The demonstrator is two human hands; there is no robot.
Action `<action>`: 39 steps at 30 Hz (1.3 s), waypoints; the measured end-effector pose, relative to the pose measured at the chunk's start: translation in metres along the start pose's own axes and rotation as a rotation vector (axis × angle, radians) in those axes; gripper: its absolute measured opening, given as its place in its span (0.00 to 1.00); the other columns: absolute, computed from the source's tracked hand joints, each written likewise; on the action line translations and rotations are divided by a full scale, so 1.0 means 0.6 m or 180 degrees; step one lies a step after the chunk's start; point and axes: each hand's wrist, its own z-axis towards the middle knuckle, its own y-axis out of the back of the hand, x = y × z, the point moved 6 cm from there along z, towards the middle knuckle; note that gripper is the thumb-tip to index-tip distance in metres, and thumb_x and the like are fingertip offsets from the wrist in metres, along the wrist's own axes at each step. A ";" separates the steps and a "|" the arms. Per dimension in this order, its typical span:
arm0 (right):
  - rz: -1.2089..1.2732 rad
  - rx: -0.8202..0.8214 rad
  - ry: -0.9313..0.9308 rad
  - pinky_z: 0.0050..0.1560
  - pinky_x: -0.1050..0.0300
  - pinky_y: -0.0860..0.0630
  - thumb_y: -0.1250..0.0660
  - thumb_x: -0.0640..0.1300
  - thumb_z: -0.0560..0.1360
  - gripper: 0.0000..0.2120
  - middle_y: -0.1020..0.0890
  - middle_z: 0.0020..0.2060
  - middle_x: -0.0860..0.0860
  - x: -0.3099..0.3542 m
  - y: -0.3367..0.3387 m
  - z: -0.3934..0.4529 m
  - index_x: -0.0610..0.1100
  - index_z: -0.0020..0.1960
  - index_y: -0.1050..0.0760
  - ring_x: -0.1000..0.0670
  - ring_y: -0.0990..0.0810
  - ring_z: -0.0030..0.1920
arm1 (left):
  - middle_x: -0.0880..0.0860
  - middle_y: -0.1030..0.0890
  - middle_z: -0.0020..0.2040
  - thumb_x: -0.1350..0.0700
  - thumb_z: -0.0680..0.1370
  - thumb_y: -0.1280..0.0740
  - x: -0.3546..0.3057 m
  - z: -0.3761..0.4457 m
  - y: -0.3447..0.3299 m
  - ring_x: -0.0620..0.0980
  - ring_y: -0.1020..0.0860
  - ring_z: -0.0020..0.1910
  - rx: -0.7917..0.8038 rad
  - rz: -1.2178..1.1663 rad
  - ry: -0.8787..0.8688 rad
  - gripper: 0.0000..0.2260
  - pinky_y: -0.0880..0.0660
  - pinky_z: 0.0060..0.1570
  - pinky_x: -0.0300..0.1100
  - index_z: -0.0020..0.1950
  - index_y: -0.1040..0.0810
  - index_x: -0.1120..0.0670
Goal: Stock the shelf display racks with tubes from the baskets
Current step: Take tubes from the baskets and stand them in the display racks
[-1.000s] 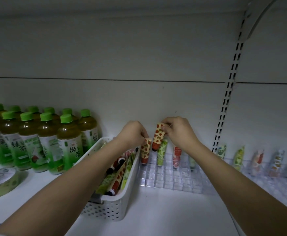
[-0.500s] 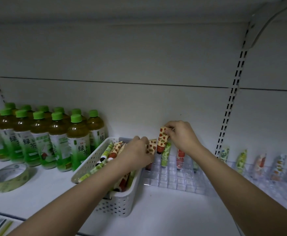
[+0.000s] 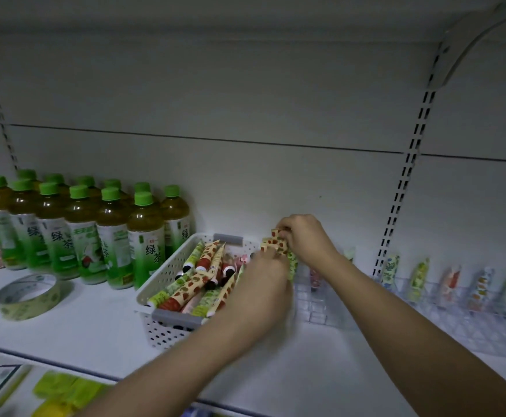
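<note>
A white perforated basket (image 3: 164, 278) on the shelf holds several patterned tubes (image 3: 191, 288) lying in a heap. To its right stands a clear display rack (image 3: 313, 310) with a green tube (image 3: 292, 266) and a reddish tube (image 3: 314, 276) upright in the back row. My right hand (image 3: 307, 239) pinches the top of a strawberry-patterned tube (image 3: 278, 242) above the rack's back left corner. My left hand (image 3: 260, 287) hovers over the basket's right edge, back toward me, its fingertips blurred and hidden.
Green-tea bottles (image 3: 80, 233) crowd the shelf's left, with a tape roll (image 3: 26, 296) in front. A second clear rack (image 3: 471, 323) at the right carries several upright tubes. A slotted upright (image 3: 405, 188) runs up the back wall. Yellow-green packs (image 3: 62, 389) lie on the lower shelf.
My left hand let go of a tube at the rack and drew back toward the basket. My right hand stayed at the rack holding the strawberry tube. The camera shifted left and down.
</note>
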 end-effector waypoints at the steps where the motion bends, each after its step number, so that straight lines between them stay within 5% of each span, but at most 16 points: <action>1: 0.0020 0.0053 -0.0035 0.53 0.56 0.27 0.35 0.37 0.78 0.10 0.16 0.52 0.43 -0.003 -0.004 0.001 0.40 0.56 0.18 0.42 0.19 0.54 | 0.56 0.25 0.57 0.61 0.78 0.38 -0.025 -0.016 -0.019 0.55 0.27 0.56 0.0151 -0.0264 -0.0017 0.11 0.31 0.54 0.45 0.58 0.22 0.59; 5: 0.0047 0.0196 -0.0152 0.51 0.57 0.28 0.33 0.39 0.78 0.09 0.16 0.50 0.42 -0.012 -0.020 -0.003 0.39 0.55 0.17 0.42 0.19 0.53 | 0.58 0.36 0.72 0.58 0.80 0.43 -0.055 -0.059 -0.130 0.61 0.38 0.71 0.1076 -0.0153 0.0391 0.21 0.38 0.69 0.53 0.74 0.37 0.57; 9: -0.0080 0.0273 -0.0164 0.49 0.54 0.30 0.34 0.38 0.78 0.09 0.20 0.49 0.40 -0.012 -0.037 -0.015 0.37 0.54 0.18 0.40 0.21 0.52 | 0.55 0.54 0.80 0.51 0.83 0.48 -0.018 -0.058 -0.170 0.61 0.56 0.77 0.1053 0.0190 0.0725 0.26 0.57 0.74 0.62 0.79 0.51 0.51; 18: 0.0037 0.0113 -0.0185 0.51 0.53 0.28 0.34 0.40 0.78 0.09 0.19 0.51 0.40 -0.021 -0.034 -0.025 0.39 0.56 0.19 0.40 0.21 0.53 | 0.54 0.48 0.79 0.49 0.81 0.46 -0.024 -0.051 -0.194 0.62 0.47 0.74 0.0792 0.0126 0.0562 0.20 0.52 0.70 0.69 0.73 0.36 0.49; 39: -0.0050 0.0396 -0.0358 0.53 0.46 0.23 0.37 0.38 0.80 0.09 0.19 0.47 0.39 -0.028 -0.037 -0.010 0.35 0.49 0.20 0.40 0.20 0.48 | 0.51 0.44 0.78 0.49 0.81 0.47 -0.030 -0.044 -0.199 0.65 0.47 0.74 0.0670 0.0129 0.0654 0.19 0.53 0.69 0.70 0.70 0.31 0.50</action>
